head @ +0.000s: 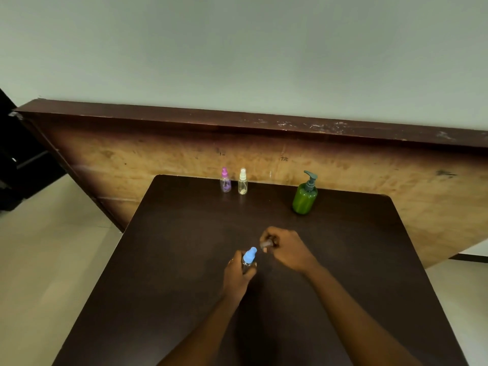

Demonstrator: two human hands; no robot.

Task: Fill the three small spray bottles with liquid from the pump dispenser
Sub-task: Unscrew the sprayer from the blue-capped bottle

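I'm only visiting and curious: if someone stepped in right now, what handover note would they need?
Left hand grips the blue-topped spray bottle, spray head on.
Right hand pinches a small clear cap beside it.
Pink-topped bottle and white-topped bottle stand at the far edge of the table; green pump dispenser to their right.
Done: apparently the blue bottle's cap is off.
Left: open and fill it; the others' levels are unclear.

Open tabletop [171, 273] left of the left hand [236, 276] and right of the right hand [287, 249], pink bottle [225, 182], white bottle [242, 183] and pump dispenser [305, 198] standing well beyond both, wooden board [369, 175] just past them
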